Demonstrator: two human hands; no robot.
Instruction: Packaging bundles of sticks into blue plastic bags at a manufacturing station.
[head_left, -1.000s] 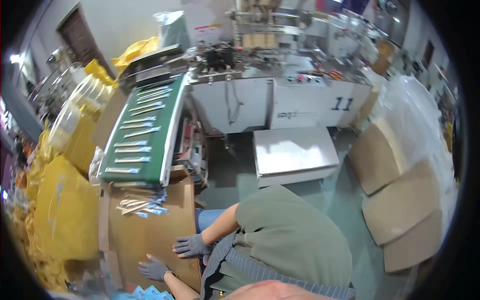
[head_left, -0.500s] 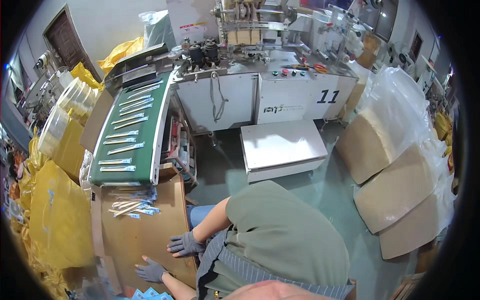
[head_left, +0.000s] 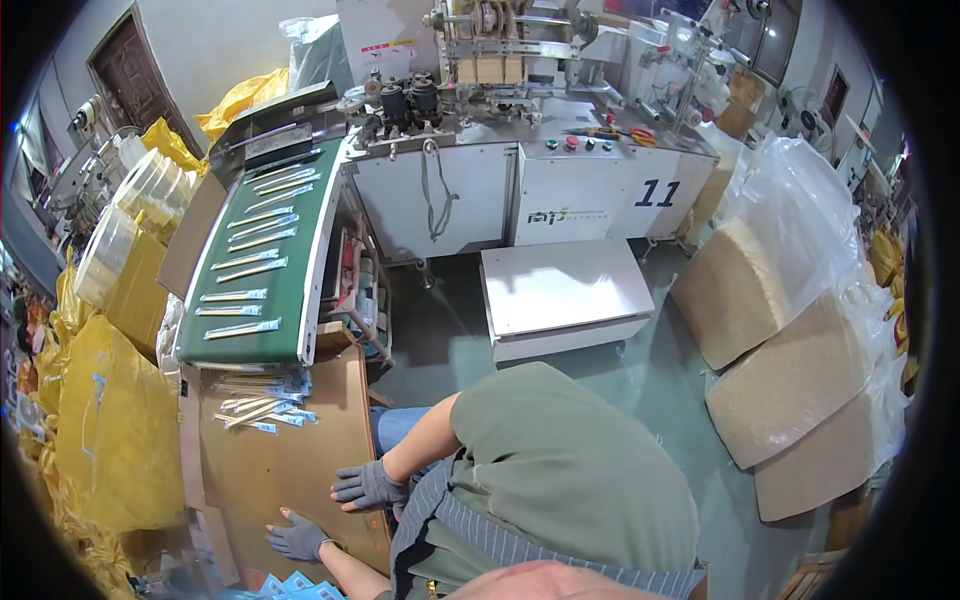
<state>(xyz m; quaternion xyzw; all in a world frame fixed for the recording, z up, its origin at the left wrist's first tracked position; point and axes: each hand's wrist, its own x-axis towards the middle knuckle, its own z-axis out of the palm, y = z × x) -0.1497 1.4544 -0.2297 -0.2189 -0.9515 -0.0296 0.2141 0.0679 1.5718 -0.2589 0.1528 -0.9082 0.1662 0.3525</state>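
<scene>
My left hand point(head_left: 297, 537) and my right hand point(head_left: 367, 487) both wear grey fingerless gloves. They rest on the brown wooden tabletop point(head_left: 260, 490) with fingers stretched out and nothing in them. The right lies near the table's right edge, the left nearer the bottom of the picture. Beyond them, a loose pile of wrapped wooden chopsticks point(head_left: 262, 404) with blue wrapper ends lies at the table's far end. Several more packets sit crosswise, spaced apart, on the green conveyor belt point(head_left: 225, 273), which ends just above the pile. Blue packs point(head_left: 300, 588) show beside my left forearm.
A white machine cabinet point(head_left: 430, 200) with buttons stands behind, pliers and scissors point(head_left: 612, 133) on its top. A low white box point(head_left: 565, 290) stands on the floor. Yellow sacks point(head_left: 120, 430) crowd the left; cardboard boxes with plastic liners point(head_left: 795, 375) line the right.
Packets on the belt have shifted toward the table, and further ones have appeared at its upper end. The pile at the belt's end looks slightly fuller. Both hands have barely moved.
</scene>
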